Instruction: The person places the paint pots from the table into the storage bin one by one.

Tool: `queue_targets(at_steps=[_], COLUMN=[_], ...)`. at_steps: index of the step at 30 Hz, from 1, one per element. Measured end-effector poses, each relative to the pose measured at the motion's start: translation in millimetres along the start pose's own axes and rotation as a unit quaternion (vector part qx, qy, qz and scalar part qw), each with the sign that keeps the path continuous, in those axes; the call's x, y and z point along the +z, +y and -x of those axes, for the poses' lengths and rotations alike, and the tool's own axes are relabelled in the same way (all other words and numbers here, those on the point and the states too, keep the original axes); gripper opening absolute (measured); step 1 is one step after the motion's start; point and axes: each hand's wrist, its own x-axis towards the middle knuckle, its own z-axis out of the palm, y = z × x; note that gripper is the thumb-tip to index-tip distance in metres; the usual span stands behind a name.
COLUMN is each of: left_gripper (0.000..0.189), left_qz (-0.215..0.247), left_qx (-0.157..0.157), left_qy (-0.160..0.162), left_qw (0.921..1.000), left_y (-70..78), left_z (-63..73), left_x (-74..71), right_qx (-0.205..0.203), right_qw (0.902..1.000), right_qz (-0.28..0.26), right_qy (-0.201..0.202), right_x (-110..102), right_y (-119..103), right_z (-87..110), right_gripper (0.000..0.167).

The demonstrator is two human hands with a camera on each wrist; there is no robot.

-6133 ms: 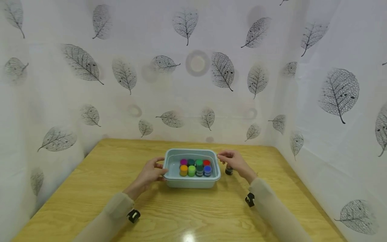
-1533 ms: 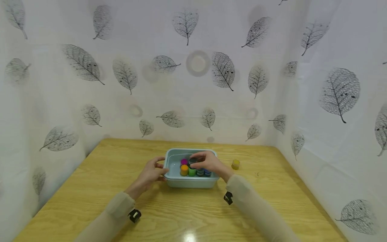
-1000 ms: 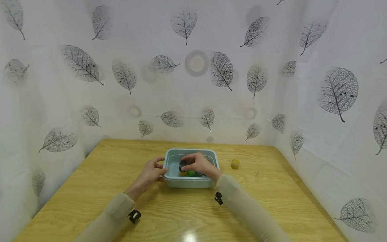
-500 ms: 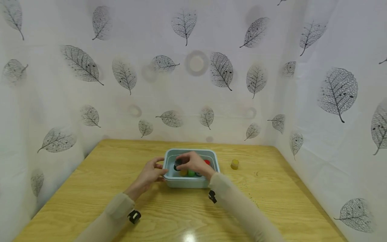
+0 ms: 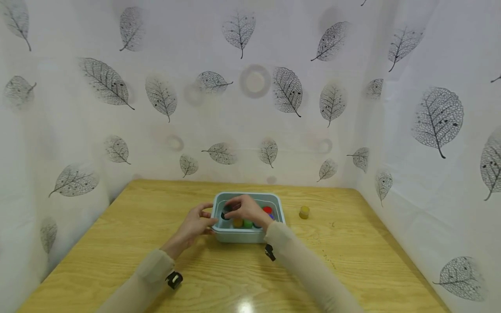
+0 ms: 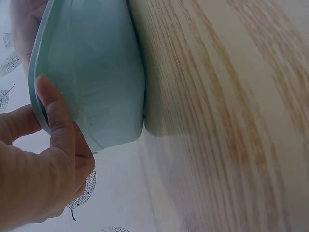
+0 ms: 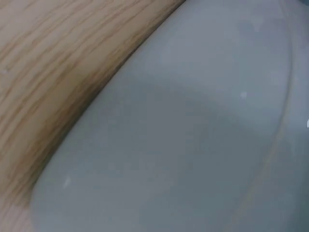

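Note:
A pale blue-green plastic basin (image 5: 246,237) stands on the wooden table. My left hand (image 5: 195,222) grips its left rim; in the left wrist view thumb and fingers lie on either side of the rim (image 6: 34,92). Inside the basin, toward its left end, my right hand (image 5: 247,208) pinches a small black paint jar (image 5: 225,214) from above. Beside that jar sit an orange jar (image 5: 237,224) and a green jar (image 5: 248,224). A red-topped jar (image 5: 267,209) shows behind the right wrist, a blue one (image 5: 271,215) partly hidden. The right wrist view holds only the basin's outer wall (image 7: 159,121) and table.
A small yellow jar (image 5: 304,212) stands on the table (image 5: 219,278) to the right of the basin. Tiny dark specks lie on the wood nearer the right forearm. A white curtain (image 5: 188,117) with leaf prints hangs behind and at the sides.
The right hand has carried the black jar from the table right of the basin into it and then leftward, uncovering the red-topped jar. The left hand stays on the rim.

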Motion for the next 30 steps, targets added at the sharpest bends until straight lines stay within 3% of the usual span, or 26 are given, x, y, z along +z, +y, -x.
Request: queue_targets(at_steps=[12, 20, 30], left_gripper=[0.061, 0.061, 0.059], left_qz=[0.006, 0.005, 0.003], left_qx=[-0.007, -0.005, -0.003], left_qy=[0.002, -0.002, 0.003], left_qw=[1.0000, 1.0000, 1.0000], left_y=[-2.1, -3.0, -2.4], left_z=[-0.6, -2.3, -1.3], left_x=[0.0, -0.3, -1.2], right_qx=[0.020, 0.007, 0.020], right_qw=[0.9995, 0.9974, 0.9958], right_qz=[0.014, 0.063, 0.081], right_qy=[0.020, 0.035, 0.039], right_x=[0.1, 10.1, 15.0], right_y=[-1.0, 6.0, 7.2], right_z=[-11.0, -18.4, -23.1], right_gripper=[0.037, 0.037, 0.037])
